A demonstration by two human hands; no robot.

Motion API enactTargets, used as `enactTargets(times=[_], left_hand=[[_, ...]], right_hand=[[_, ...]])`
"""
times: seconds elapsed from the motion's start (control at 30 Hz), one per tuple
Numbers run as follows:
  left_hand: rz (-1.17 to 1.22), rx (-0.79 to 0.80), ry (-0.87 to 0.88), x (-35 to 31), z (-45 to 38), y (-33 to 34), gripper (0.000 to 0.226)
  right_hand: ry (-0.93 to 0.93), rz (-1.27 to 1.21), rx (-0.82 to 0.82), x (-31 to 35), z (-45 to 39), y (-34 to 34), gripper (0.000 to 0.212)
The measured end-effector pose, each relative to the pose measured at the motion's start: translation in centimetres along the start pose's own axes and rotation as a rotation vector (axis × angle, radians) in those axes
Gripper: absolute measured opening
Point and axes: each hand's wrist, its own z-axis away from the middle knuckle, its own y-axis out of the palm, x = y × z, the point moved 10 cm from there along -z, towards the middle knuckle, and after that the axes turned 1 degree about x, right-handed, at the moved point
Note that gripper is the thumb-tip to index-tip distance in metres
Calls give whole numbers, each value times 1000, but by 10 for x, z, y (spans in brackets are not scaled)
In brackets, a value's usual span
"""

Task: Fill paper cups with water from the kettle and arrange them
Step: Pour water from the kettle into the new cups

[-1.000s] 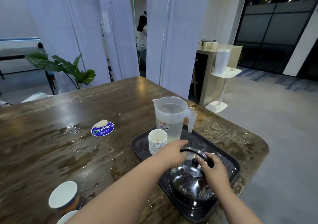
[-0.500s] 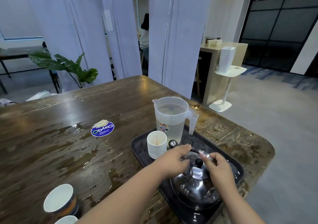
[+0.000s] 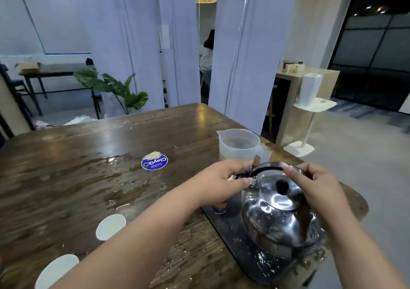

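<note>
A shiny steel kettle (image 3: 278, 220) stands on a dark tray (image 3: 224, 224) at the table's right end. Its black handle (image 3: 268, 167) is raised upright. My left hand (image 3: 224, 183) pinches the handle's left end and my right hand (image 3: 319, 185) grips its right end. Two paper cups stand on the wet table at the lower left, one cup (image 3: 110, 226) nearer the tray and another cup (image 3: 56, 271) at the frame's bottom edge. My left hand hides the stack of cups on the tray.
A clear plastic jug (image 3: 238, 148) with water stands behind the kettle. A blue round sticker (image 3: 154, 162) lies mid-table amid puddles. The table's rounded right edge is close to the tray. Beyond are white pillars, a plant and a small white side table.
Both hands have swung the kettle's handle up from lying flat to upright. My head has moved closer and lower over the tray.
</note>
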Motion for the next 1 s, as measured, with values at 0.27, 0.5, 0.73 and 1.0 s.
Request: enactTargets(times=[0.27,0.5,0.73,1.0], left_hand=[[357,-555,-303,112,107,-138,21],[754,-975,-647,218,218,-153,34],[910,-1005,-773,274,238,-125,46],[912,-950,-851,304,228,-112,59]], right_hand=[[-44,-23,168,24,28,57,43],[-98,-2,389,28,30,139,30],[-162,56,612,43,26,240,33],[-263,199,794,54,15,333,45]])
